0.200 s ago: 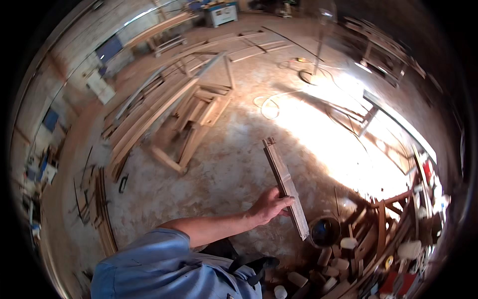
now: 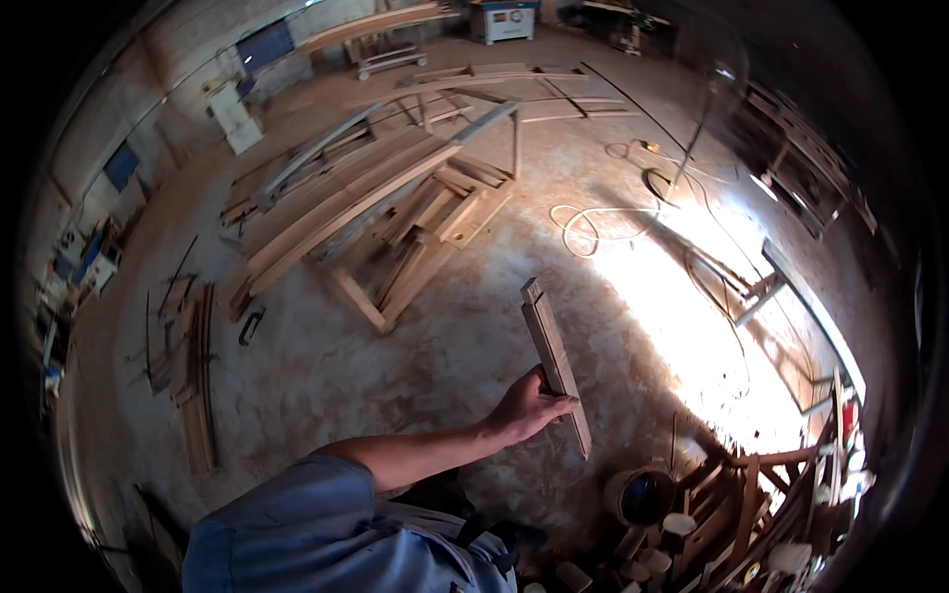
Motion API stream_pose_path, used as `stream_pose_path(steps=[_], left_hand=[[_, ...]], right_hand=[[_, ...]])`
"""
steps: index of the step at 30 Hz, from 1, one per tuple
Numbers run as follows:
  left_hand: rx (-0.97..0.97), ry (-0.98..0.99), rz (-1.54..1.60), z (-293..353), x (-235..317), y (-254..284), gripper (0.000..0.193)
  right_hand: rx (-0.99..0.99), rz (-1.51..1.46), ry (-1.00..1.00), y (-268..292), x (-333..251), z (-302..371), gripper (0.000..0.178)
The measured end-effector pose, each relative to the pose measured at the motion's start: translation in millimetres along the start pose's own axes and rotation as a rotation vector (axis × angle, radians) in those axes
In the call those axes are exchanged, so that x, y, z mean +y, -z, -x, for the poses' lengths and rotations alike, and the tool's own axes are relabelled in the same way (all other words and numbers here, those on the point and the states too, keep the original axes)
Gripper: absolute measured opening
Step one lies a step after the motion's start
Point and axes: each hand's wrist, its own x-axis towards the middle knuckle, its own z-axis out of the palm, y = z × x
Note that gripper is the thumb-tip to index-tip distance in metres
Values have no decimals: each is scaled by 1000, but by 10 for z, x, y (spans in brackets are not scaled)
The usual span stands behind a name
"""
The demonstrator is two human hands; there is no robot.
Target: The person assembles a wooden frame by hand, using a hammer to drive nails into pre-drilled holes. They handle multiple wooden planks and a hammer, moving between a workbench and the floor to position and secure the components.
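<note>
My left hand [image 2: 531,407] is closed round the lower half of a short wooden board [image 2: 556,361], thumb across its face. The board is held up at a slant over the floor, its far end tipped slightly left. A lengthwise line runs along it; whether it is one grooved piece or two strips together I cannot tell. My left forearm comes from a blue sleeve [image 2: 287,514] at the lower left. My right hand does not show.
Beyond my hand lies a wooden frame [image 2: 435,237] beside a stack of long planks [image 2: 346,193]. At lower right stand a round bucket-like container [image 2: 618,494] and a heap of wood offcuts [image 2: 707,499]. A pale hose [image 2: 583,242] curls on the sunlit floor. A C-clamp [image 2: 251,327] lies left.
The view has shifted, so the planks and frame sit further right and the far wall shows less. My left hand still grips the board, now turned a little.
</note>
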Motion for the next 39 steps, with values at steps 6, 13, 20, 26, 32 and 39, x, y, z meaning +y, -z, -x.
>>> stream_pose_path(steps=[6, 13, 20, 26, 32, 39], left_hand=[[314, -278, -262, 64, 502, 1470, 41], [474, -354, -307, -159, 682, 2419, 35], [476, -420, -352, -699, 800, 3031, 23], [276, -343, -428, -1269, 1250, 3604, 23], [422, -388, -491, -1590, 1212, 4179, 20], [396, -488, -1041, -1679, 1567, 5341, 27]], right_hand=[[-343, -39, -24, -1298, -858, 542, 34], [-898, -83, -17, -2936, -1049, 548, 45], [-1391, 35, 118, -5138, -2268, 1610, 42], [-1613, -215, 100, -6605, -2573, 1982, 32], [-1630, -143, 51, -7378, -2617, 2311, 13], [-1446, 24, 112, -7838, -2755, 2402, 15]])
